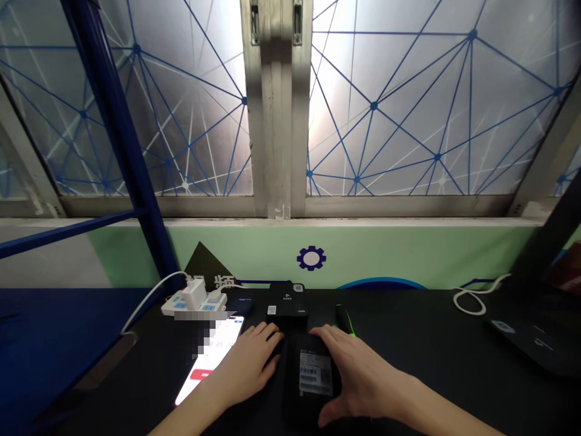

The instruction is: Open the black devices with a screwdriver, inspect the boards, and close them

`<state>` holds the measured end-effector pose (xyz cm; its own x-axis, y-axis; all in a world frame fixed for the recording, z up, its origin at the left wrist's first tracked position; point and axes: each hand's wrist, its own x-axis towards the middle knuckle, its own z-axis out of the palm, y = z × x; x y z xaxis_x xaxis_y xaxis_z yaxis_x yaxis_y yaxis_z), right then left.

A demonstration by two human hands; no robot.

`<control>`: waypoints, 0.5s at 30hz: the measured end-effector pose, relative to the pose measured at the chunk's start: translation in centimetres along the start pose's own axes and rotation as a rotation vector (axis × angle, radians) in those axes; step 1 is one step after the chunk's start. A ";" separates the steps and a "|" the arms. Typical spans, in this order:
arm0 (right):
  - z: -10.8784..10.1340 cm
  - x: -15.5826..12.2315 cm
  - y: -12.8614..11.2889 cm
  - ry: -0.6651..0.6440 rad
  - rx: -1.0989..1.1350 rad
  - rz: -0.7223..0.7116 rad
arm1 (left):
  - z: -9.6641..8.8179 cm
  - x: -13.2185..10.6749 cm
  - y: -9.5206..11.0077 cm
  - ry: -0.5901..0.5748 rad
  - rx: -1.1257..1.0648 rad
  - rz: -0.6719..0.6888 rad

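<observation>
A flat black box [313, 396] with a white printed label lies on the dark table in front of me. My right hand [356, 369] spans its right side, thumb at the near end and fingers at the far end. To the left of the box, my left hand [252, 363] rests palm down with its fingers stretched out, holding nothing. A phone [218, 348] with a lit screen lies beside and partly behind my left hand and forearm. Just beyond my right fingers is a black and green handle [345, 321], partly hidden.
Another black box [287, 301] stands farther back. A white power strip [171, 305] with a charger [194, 293] is at back left. On the right are a white cable [469, 309] and a flat black case [531, 345]. A blue metal post [122, 139] rises at left, before the window.
</observation>
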<state>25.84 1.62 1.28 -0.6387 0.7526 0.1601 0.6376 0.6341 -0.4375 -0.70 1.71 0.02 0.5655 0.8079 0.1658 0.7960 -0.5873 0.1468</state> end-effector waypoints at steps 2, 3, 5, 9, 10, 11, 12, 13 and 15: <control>-0.3 -0.2 -0.1 0.030 0.033 0.008 | 0.0 0.0 0.0 -0.002 -0.003 -0.003; -0.4 -0.2 -0.1 0.053 0.045 0.011 | 0.0 0.1 0.0 -0.002 -0.003 -0.003; -0.6 -0.3 -0.2 0.104 0.043 0.000 | -0.1 0.1 0.1 -0.003 0.001 -0.003; -0.5 -0.7 -0.3 0.189 0.014 -0.138 | -0.2 0.1 0.1 -0.013 0.012 -0.009; -0.5 -0.8 -0.3 0.202 0.011 -0.177 | -0.1 0.1 0.1 -0.012 0.010 -0.013; -0.4 -1.0 -0.3 0.211 0.006 -0.209 | -0.1 0.1 0.1 -0.010 0.008 -0.014; -0.3 -1.1 -0.4 0.212 -0.002 -0.238 | -0.1 0.1 0.1 -0.008 0.007 -0.016; -0.2 -1.3 -0.4 0.207 -0.014 -0.263 | 0.0 0.1 0.1 -0.006 0.006 -0.015; 0.0 -1.7 -0.6 0.182 -0.051 -0.318 | 0.1 0.1 0.1 -0.003 0.009 -0.009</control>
<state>26.56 -0.03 1.27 -0.7241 0.5328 0.4379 0.4432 0.8460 -0.2965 -0.59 1.75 -0.05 0.5591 0.8132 0.1613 0.8029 -0.5796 0.1393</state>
